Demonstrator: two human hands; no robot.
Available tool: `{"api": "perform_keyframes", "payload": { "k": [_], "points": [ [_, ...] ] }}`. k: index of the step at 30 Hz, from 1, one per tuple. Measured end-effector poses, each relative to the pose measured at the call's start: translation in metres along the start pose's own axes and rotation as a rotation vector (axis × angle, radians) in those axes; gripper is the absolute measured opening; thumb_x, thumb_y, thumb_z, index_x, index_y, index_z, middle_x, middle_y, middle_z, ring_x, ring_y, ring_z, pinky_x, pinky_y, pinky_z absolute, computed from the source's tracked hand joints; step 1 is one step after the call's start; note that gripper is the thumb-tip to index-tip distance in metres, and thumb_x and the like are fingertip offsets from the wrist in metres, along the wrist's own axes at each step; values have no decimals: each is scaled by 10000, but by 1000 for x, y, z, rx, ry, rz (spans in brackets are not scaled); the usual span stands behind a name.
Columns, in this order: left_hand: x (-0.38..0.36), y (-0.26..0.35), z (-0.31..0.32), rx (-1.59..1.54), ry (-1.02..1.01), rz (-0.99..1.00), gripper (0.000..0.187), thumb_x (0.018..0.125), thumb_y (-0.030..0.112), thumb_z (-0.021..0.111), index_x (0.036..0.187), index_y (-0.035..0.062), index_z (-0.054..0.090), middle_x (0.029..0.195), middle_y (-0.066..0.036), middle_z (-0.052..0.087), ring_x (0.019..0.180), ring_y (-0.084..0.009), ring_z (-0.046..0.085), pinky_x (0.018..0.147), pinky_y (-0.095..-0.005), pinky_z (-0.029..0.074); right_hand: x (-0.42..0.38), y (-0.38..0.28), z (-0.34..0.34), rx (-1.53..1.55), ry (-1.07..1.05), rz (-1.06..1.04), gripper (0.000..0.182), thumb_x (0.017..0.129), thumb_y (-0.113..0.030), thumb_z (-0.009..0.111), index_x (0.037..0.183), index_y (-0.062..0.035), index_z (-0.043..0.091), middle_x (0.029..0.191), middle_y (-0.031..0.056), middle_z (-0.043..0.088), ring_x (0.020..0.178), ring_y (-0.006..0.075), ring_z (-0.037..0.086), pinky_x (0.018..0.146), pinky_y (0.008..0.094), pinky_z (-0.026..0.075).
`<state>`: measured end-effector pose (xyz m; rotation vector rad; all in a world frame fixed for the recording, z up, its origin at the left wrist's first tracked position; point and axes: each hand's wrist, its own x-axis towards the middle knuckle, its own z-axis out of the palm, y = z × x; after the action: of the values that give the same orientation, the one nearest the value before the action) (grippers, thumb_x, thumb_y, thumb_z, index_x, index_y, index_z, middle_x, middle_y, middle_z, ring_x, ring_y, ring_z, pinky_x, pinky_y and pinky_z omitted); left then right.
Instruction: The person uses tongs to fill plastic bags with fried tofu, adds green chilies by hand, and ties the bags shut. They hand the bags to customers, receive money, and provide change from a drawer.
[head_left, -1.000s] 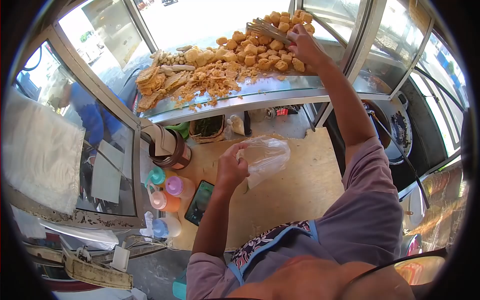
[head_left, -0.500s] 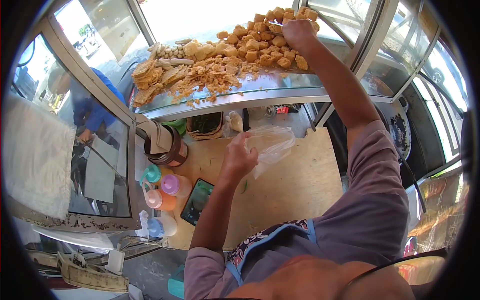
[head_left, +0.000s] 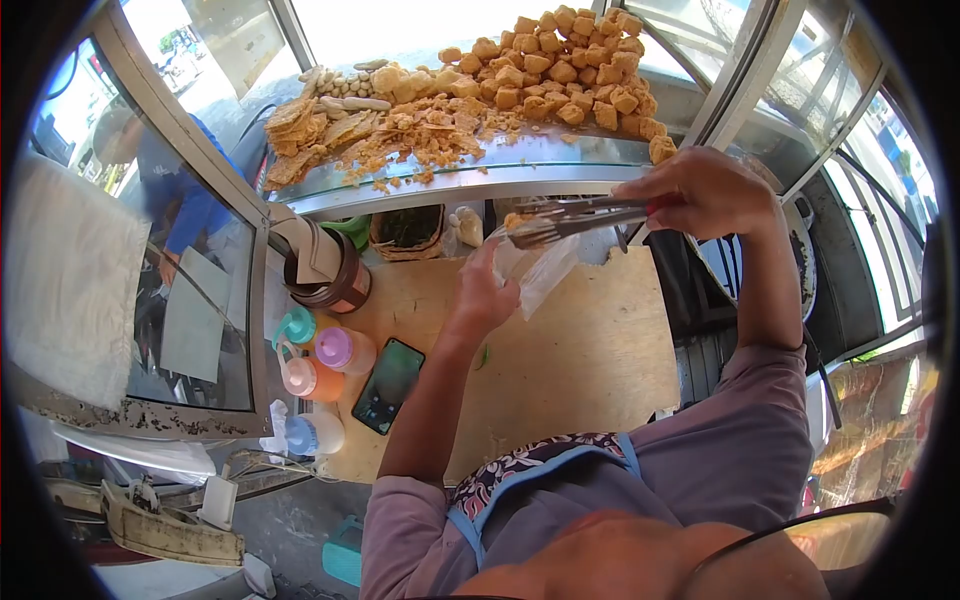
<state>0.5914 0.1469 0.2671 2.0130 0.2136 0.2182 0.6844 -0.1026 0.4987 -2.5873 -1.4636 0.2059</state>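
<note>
My left hand (head_left: 484, 293) grips a clear plastic bag (head_left: 547, 283) above the wooden board. My right hand (head_left: 715, 190) is closed around metal tongs (head_left: 590, 214), which point left over the bag's mouth. A bit of orange-brown fried food (head_left: 514, 221) shows at the tong tips; most of it is hidden by the metal. Beyond the hands, a heap of fried tofu-like cubes (head_left: 560, 72) lies on the glass shelf. Beside the heap are crumbly fried bits (head_left: 425, 135) and flat fried slabs (head_left: 292, 130).
The shelf's metal edge (head_left: 450, 187) runs across in front of me. On the wooden board (head_left: 570, 390) lie a phone (head_left: 388, 385), squeeze bottles (head_left: 345, 350) and a brown tub (head_left: 345, 285). A basket of green leaves (head_left: 407, 230) stands behind. A person in blue (head_left: 195, 215) is outside the left glass.
My right hand has come down from the heap of cubes to the bag, bringing the tongs with a fried piece. My left hand stays nearly in place with the bag.
</note>
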Motion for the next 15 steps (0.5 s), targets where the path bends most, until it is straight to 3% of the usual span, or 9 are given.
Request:
{"api": "perform_keyframes", "payload": {
  "k": [1,4,7,8,10,12,13,15],
  "points": [
    [0,0,3,-12,-2,8,596,716,79,641,1274,-46,472,1221,-245,547,1136,-371,530,959,-389,435,-8,-6,12,-113,-25,-115,427,745,-127,721,1167,-118,655,735,83,673,634,212,648,621,336,496],
    [-5,4,8,-55,-36,23,631,703,83,660,1287,-50,460,1267,-249,521,1208,-373,481,1013,-383,394,-15,-23,40,-278,-32,-5,395,743,-184,686,1137,-170,661,747,114,667,721,292,659,674,404,507],
    [-9,4,12,-62,-47,57,652,695,83,669,1292,-61,452,1285,-255,509,1218,-374,476,1026,-377,383,-7,-12,8,-102,79,61,430,741,-186,690,1168,-171,640,772,109,672,745,286,661,697,401,506],
    [-10,2,14,-62,-47,58,655,694,83,670,1293,-65,449,1288,-256,506,1221,-375,473,1029,-377,380,4,4,3,-91,190,9,490,764,-140,712,1238,-99,596,750,129,664,621,250,639,642,356,505],
    [-11,0,17,-64,-47,49,659,694,85,670,1293,-73,445,1293,-258,501,1228,-377,467,1036,-376,373,45,29,-1,-8,347,196,459,813,-177,682,1250,-79,580,786,145,665,665,252,638,671,355,500],
    [-11,-1,17,-24,-44,75,641,712,50,652,1300,-77,433,1247,-248,518,1046,-322,531,872,-347,432,98,74,8,-148,435,313,391,831,-309,622,1166,-106,626,952,159,671,929,291,645,796,403,498],
    [-12,-1,15,18,-40,111,624,729,14,635,1307,-78,422,1198,-236,537,859,-266,598,704,-317,493,119,82,6,-152,359,376,395,827,-311,616,1157,-94,627,1014,156,661,977,285,632,823,404,493],
    [-12,-3,13,54,-23,160,603,748,-21,613,1313,-80,412,1148,-219,559,668,-206,663,535,-285,553,149,79,6,-162,234,485,401,818,-309,609,1146,-78,628,1091,151,648,1033,279,617,859,402,490]
  ]
}}
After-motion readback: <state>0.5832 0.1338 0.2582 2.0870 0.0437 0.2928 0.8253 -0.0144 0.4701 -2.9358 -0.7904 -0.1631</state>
